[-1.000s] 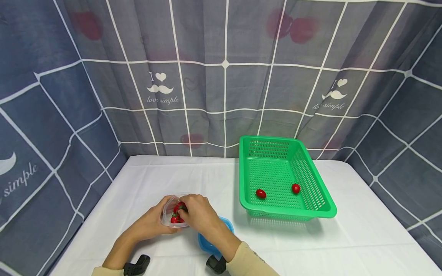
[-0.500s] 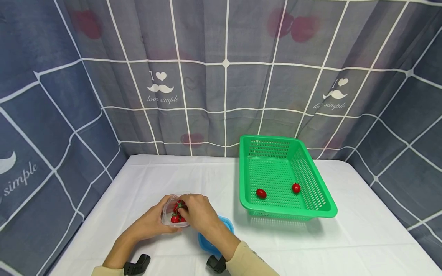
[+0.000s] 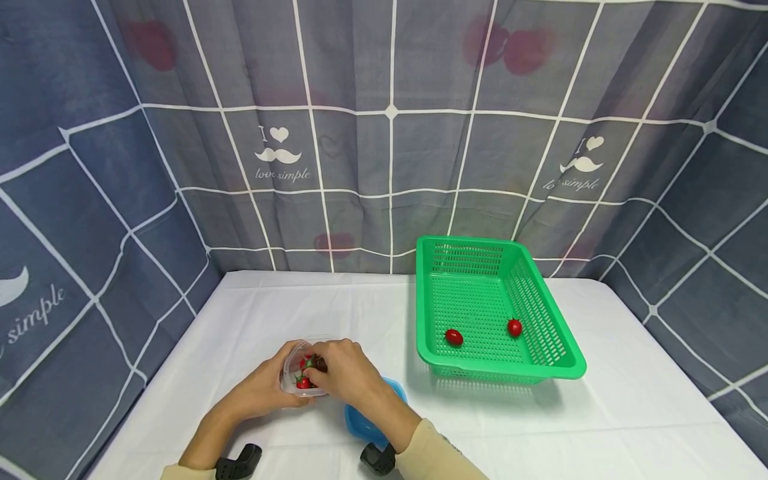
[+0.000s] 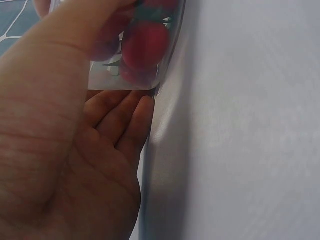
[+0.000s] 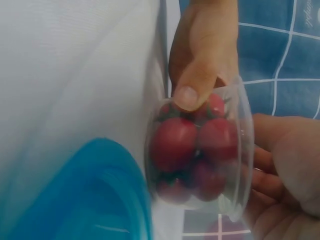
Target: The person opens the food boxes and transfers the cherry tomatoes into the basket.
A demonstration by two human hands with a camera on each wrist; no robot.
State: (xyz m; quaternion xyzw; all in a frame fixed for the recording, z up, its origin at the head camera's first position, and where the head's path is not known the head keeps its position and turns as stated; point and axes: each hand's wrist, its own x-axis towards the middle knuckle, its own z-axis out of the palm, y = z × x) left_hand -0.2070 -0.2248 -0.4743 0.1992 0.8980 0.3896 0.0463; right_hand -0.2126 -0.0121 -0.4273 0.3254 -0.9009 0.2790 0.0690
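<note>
On the left of the table, my left hand (image 3: 264,387) grips a small clear plastic tub (image 3: 289,375), tilted with its mouth toward the right. Several red cherry tomatoes (image 5: 172,145) with green stalks show through its wall in the right wrist view, the left thumb lying across its side. My right hand (image 3: 349,373) reaches into the mouth, fingers and thumb among the cherry tomatoes. The tub and the hand partly hide the fingertips, and I cannot tell whether they pinch a tomato. In the left wrist view, the left fingers (image 4: 135,125) lie below the tub.
Under the right forearm is a blue plastic container (image 3: 360,427), partly covered. A green perforated basket (image 3: 507,372) stands on the right of the white-covered table, holding one cherry tomato (image 3: 453,338) at its left and another tomato (image 3: 514,327) at its right. Grey curtains (image 3: 360,153) enclose the table.
The right fingers have shifted slightly inside the tub, and the cherry tomatoes by them have moved a little. The left hand, tub and basket stay in place.
</note>
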